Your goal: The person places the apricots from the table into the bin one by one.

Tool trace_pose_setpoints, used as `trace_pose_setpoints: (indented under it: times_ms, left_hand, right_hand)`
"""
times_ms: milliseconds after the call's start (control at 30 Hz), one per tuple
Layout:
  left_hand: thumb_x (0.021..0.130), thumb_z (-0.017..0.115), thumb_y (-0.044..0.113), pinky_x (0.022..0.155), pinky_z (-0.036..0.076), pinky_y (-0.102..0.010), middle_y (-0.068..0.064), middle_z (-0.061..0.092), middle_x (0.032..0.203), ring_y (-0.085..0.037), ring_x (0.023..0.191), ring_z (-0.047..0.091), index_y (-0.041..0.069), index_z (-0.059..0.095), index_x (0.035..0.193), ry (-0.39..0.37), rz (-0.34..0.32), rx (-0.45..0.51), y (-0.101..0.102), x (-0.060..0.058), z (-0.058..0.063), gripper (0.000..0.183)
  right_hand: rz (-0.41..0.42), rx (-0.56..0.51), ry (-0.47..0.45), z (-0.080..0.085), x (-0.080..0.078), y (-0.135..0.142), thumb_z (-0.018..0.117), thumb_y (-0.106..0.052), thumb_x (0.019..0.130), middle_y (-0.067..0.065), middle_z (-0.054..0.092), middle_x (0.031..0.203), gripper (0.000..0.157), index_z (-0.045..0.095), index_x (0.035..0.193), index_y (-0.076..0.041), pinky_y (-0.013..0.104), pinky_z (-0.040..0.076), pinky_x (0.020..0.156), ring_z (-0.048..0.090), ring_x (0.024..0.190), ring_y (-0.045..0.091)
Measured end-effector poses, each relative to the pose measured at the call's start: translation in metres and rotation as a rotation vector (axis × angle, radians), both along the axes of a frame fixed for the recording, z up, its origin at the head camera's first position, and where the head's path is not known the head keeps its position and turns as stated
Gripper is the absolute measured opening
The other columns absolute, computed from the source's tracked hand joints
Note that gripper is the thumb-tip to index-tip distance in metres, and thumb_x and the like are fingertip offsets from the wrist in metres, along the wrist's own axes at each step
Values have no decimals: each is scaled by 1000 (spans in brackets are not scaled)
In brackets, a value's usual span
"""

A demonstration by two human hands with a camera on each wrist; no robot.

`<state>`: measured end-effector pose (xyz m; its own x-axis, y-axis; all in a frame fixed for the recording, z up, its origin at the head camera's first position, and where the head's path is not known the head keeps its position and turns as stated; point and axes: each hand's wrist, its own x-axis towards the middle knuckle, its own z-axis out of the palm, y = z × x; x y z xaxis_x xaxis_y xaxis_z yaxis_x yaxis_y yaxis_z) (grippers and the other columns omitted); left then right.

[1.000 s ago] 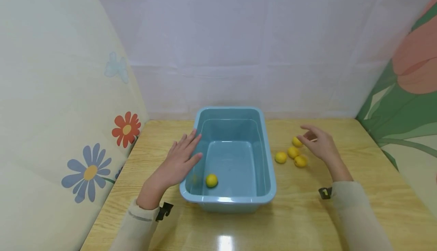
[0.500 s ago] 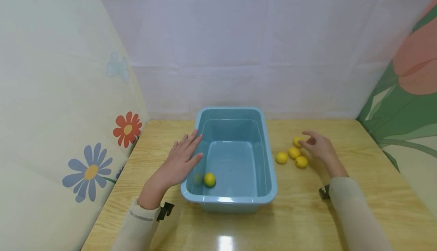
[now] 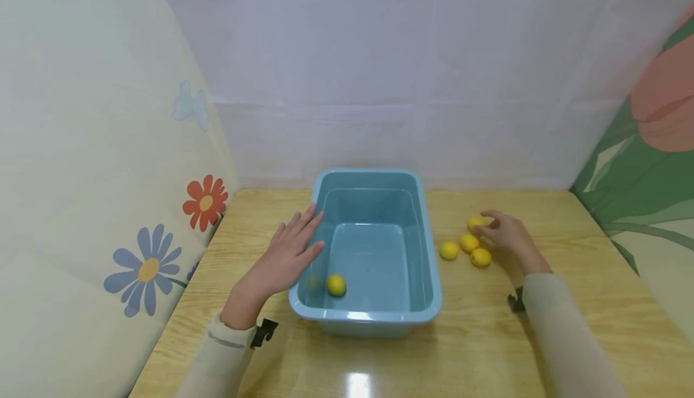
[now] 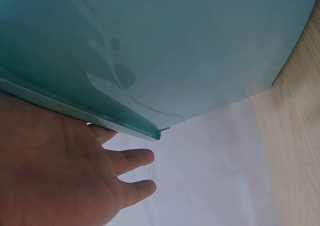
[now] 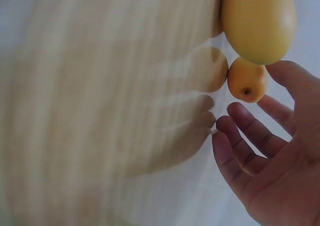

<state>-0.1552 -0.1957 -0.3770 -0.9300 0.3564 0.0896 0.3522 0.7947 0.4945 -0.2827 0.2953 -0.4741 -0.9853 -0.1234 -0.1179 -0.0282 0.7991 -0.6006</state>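
A blue plastic tub (image 3: 364, 317) stands on the table, with one yellow lemon (image 3: 336, 285) inside near its front left corner. My left hand (image 3: 284, 259) rests flat on the tub's left rim, fingers straight and spread; the left wrist view shows the palm against the rim. To the tub's right lies a group of lemons: a left one (image 3: 449, 250), a middle one (image 3: 468, 242), a front one (image 3: 481, 258) and the farthest one (image 3: 474, 223). My right hand (image 3: 509, 235) has its thumb and index finger curled round the farthest lemon, partly covering it; its other fingers (image 5: 247, 141) are loosely bent.
The wooden table (image 3: 575, 229) backs onto a white cloth (image 3: 368, 73). Flower-printed cloth walls (image 3: 162, 163) stand at the left and right sides. A black strap piece (image 3: 264, 333) shows at each wrist.
My right hand has come slightly down and closer round the farthest lemon, its thumb and index finger now about the fruit. The left hand stays on the tub's rim.
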Motion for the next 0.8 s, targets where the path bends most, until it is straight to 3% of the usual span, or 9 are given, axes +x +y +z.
trace_pose_setpoints:
  times_ms: [267,567,800]
  left_hand:
    - [109,37,43,119,-1,-68,-4,6,171,-39,156,1,15,20,163,-3,0,0,0,0,1,63]
    - [110,37,42,119,0,-69,-4,6,171,-40,156,1,13,21,163,1,-4,-7,1,0,0,63]
    - [109,35,47,119,-2,-68,-4,6,171,-40,156,1,15,20,163,-4,-4,0,0,0,0,64]
  right_hand:
    - [7,-5,-83,4,-2,-1,63,-43,99,37,53,135,73,39,151,2,65,39,105,51,124,52]
    - [20,31,-71,8,-4,-3,63,-40,100,34,57,130,67,43,148,2,60,47,98,58,114,47]
    - [52,44,-7,15,-1,-6,62,-40,101,33,60,125,64,46,147,1,55,53,87,60,109,47]
